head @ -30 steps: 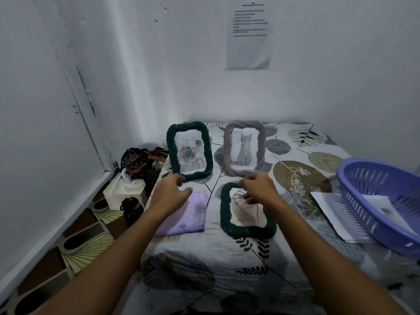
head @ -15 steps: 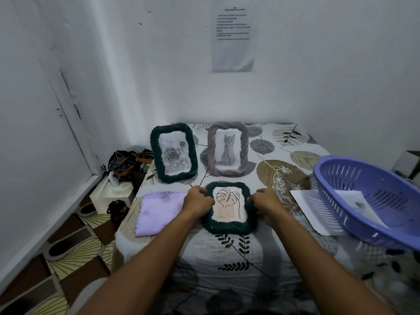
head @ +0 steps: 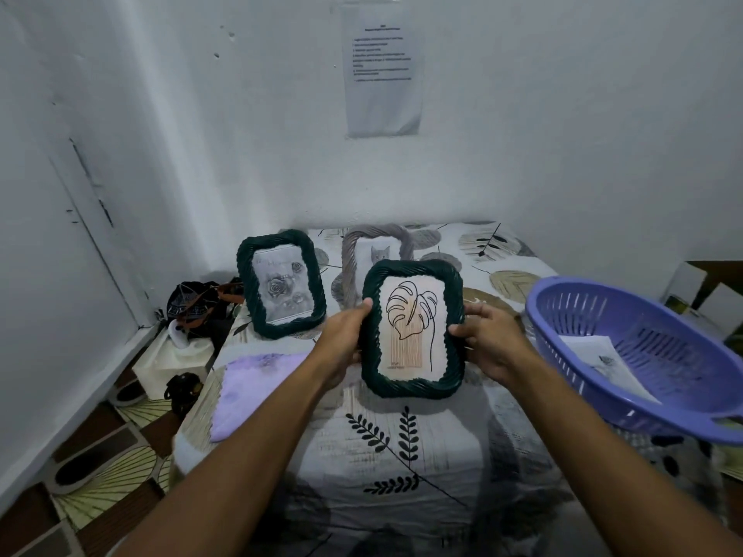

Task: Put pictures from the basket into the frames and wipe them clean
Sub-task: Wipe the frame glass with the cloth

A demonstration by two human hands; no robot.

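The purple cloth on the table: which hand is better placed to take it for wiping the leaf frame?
Probably the left hand: the purple cloth lies just beside it, while the right hand could keep holding the leaf frame.

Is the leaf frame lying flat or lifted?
Lifted: both hands, left hand and right hand, hold the leaf frame by its sides above the table.

A dark green frame (head: 413,329) with a leaf picture is held upright above the desk; a purple basket (head: 627,355) with a picture stands at right.
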